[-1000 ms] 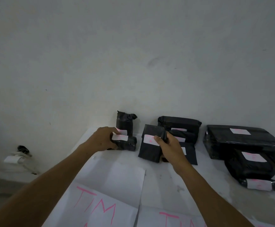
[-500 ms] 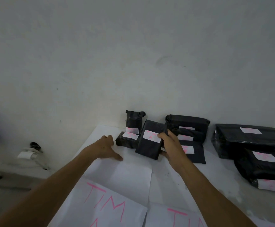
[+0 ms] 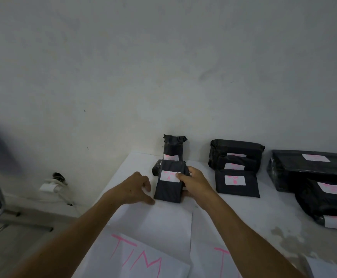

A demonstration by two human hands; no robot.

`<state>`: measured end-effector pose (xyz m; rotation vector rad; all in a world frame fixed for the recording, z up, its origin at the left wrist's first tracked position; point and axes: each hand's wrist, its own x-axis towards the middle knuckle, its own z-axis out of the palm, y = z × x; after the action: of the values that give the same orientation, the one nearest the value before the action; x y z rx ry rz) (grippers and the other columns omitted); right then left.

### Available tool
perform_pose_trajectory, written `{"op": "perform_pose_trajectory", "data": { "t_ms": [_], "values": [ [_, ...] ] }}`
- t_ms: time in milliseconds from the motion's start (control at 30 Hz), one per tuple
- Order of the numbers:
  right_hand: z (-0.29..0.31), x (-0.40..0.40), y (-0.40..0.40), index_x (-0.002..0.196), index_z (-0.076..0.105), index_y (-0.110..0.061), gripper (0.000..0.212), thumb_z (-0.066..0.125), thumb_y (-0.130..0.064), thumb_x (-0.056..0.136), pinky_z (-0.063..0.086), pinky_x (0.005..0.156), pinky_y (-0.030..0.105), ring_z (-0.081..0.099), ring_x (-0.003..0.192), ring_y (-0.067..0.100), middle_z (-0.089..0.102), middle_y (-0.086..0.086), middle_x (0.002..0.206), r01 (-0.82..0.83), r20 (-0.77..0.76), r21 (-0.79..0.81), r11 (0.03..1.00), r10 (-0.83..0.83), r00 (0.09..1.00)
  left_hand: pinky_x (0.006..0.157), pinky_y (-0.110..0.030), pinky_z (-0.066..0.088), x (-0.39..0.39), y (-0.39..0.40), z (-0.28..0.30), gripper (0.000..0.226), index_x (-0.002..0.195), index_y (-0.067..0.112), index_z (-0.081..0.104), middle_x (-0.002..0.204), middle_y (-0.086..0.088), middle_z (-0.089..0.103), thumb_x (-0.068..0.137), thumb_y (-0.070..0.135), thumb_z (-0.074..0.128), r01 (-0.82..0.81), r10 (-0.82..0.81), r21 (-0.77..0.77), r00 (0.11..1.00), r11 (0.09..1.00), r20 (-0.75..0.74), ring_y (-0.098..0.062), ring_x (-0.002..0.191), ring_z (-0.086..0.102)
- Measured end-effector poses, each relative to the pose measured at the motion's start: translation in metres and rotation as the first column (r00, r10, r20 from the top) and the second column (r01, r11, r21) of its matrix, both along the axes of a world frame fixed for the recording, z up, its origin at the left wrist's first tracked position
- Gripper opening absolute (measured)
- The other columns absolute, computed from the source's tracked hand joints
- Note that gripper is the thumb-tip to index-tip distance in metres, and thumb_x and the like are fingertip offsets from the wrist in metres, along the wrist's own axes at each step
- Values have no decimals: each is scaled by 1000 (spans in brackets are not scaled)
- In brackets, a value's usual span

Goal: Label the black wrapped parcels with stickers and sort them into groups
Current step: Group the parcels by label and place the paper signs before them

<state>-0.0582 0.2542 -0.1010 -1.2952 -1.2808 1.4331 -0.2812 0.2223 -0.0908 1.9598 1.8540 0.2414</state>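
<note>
Against the pale plaster wall, on a white table [image 3: 249,209], lie several black wrapped parcels. The flat parcel [image 3: 169,189] at the centre is a soft, matte, rectangular packet with a white sticker [image 3: 169,176] on its upper half; the sticker carries pink writing too blurred to read. Its long axis runs from 12 to 6 o'clock, and the near short edge points toward the person.

The right hand [image 3: 195,182] grips this parcel from the 3 o'clock side, the thumb pressed on the edge of the sticker and the other fingers curled along the right edge. The left hand [image 3: 135,187] rests at 9 o'clock of the parcel with relaxed fingers spread; it holds nothing, and its thumb tip lies just beside the near left corner.

At 12 o'clock of the parcel stands an upright bundle [image 3: 173,150] with a crumpled, twisted top, touching the wall. A low dark packet [image 3: 156,167] shows partly under the far end of the flat parcel.

At 3 o'clock is a second group [image 3: 236,169] of glossy packets, apart from the right hand. Farther at 3 o'clock a group of big shiny blocks [image 3: 312,171] reaches the picture edge.

Toward 6 o'clock lie white paper sheets [image 3: 143,259] with pink letters, with free room on them. The left table edge runs close to the left hand.
</note>
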Motion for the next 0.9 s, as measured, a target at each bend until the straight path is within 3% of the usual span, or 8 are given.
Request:
{"op": "perform_pose_trajectory", "data": {
  "t_ms": [133, 233, 333, 433, 600, 733, 833, 900],
  "values": [
    [0, -5, 0, 109, 63, -27, 13, 65, -19, 99, 60, 93, 47, 67, 110, 25, 69, 1, 119, 41, -65, 23, 999, -40, 997, 90, -23, 43, 1, -10, 2, 35, 99, 29, 65, 118, 3, 48, 74, 42, 86, 29, -29, 7, 1000, 1000, -2, -16, 107, 52],
    [-6, -10, 2, 123, 59, -23, 26, 65, -25, 98, 56, 97, 42, 63, 114, 25, 66, 3, 127, -4, 217, 126, 992, -23, 976, 87, -21, 42, 1, -13, 3, 34, 98, 26, 65, 118, 2, 48, 75, 41, 86, 26, -26, 23, 1000, 999, -13, -16, 106, 51],
    [-9, -13, 0, 135, 52, -16, 47, 65, -39, 96, 53, 93, 38, 59, 118, 29, 62, 8, 130, -84, 534, 246, 966, -63, 843, 90, -25, 45, 5, -16, 6, 36, 99, 22, 64, 118, 1, 48, 76, 41, 85, 5, -4, 40, 999, 999, -38, -17, 107, 51],
    [-11, -13, -2, 138, 49, -15, 59, 64, -51, 94, 50, 95, 40, 55, 123, 30, 60, 10, 134, -127, 681, 254, 959, -84, 727, 91, -30, 48, 9, -19, 7, 45, 106, 11, 66, 117, -1, 49, 78, 43, 82, -15, 18, 41, 996, 999, -90, -17, 103, 50],
    [-14, -10, -5, 135, 49, -14, 58, 67, -49, 93, 56, 93, 42, 64, 113, 31, 64, 12, 129, -179, 647, 169, 969, 28, 762, 94, -34, 48, 14, -27, 11, 54, 109, 6, 67, 118, -6, 51, 80, 51, 77, -49, 51, 14, 981, 999, -189, -16, 102, 45],
    [-10, -7, -10, 135, 48, -16, 62, 67, -55, 90, 59, 81, 38, 68, 101, 29, 68, 12, 120, -188, 599, 114, 975, 83, 796, 94, -34, 48, 17, -35, 15, 77, 118, 13, 52, 115, -3, 42, 72, 71, 74, -125, 113, -25, 952, 992, -286, -18, 104, 42],
    [-5, -2, -15, 114, 56, -18, 56, 68, -64, 84, 56, 76, 35, 68, 96, 29, 68, 10, 108, -205, 661, 69, 976, 109, 742, 97, -37, 47, 13, -40, 20, 97, 129, 10, 46, 124, -7, 43, 66, 79, 72, -170, 129, -93, 932, 981, -340, -23, 116, 46],
    [0, 4, -22, 88, 50, -20, 60, 67, -76, 75, 52, 69, 34, 63, 82, 25, 61, 5, 88, -245, 774, 14, 969, 145, 616, 99, -37, 47, 12, -46, 25, 103, 135, 9, 43, 134, -10, 43, 65, 79, 73, -194, 136, -137, 926, 971, -352, -26, 124, 47]
  ]
}}
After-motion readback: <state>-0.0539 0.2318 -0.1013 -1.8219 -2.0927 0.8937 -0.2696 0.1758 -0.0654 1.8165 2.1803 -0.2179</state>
